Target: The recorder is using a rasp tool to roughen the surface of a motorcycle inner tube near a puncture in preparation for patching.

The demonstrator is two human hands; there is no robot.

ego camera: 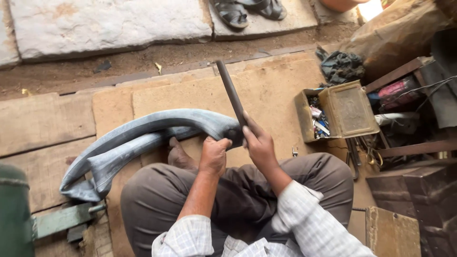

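A grey rubber inner tube [143, 128] lies folded in an arc on the wooden boards in front of my crossed legs. My left hand [214, 154] grips the tube at its right end, near my knee. My right hand [259, 145] is closed around the lower end of a long dark flat file [231, 93]. The file slants up and away from me, with its lower end at the spot where the tube is held. My bare foot [180, 157] rests under the tube.
An open metal tool box [338, 112] with small parts stands to the right. Pliers and scissors [364, 154] lie beside it. Dark rags [340, 66], metal blocks [419, 190] and clutter fill the right side. Sandals [247, 10] rest on stone slabs ahead. A green cylinder [14, 209] stands at the left.
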